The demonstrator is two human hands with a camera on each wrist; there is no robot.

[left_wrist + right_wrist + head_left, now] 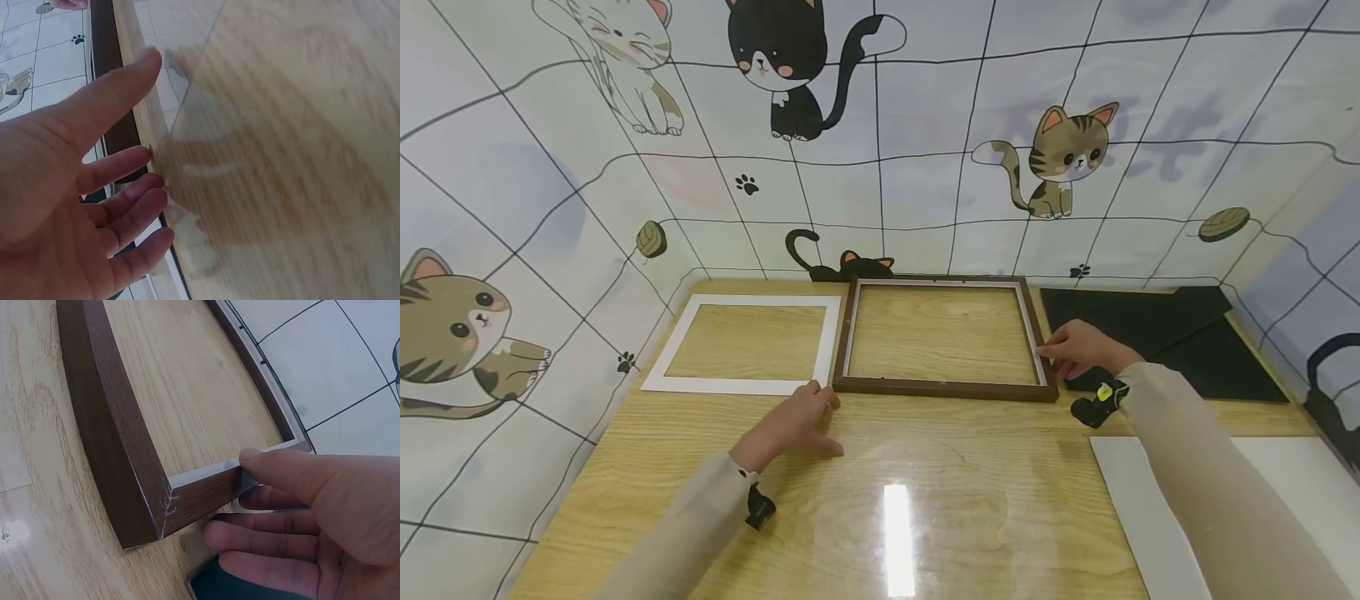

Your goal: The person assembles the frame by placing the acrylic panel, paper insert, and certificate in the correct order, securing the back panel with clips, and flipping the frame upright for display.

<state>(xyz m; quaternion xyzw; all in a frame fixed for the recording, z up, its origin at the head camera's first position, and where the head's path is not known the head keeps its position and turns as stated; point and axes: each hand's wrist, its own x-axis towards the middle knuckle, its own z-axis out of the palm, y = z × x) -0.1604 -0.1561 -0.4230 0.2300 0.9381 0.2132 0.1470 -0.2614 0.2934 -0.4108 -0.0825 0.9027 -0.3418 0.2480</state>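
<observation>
- Brown picture frame [947,388]: lies on the wood-grain table [985,492], between the white mat [722,386] and the black panel [1210,354].
- Right hand [1086,346]: thumb and index finger pinch the frame's right side.
- Left hand [793,423]: fingers spread loosely near the frame's front-left corner, thumb apart.

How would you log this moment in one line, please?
right hand: grips brown frame by right side | left hand: near white mat
</observation>
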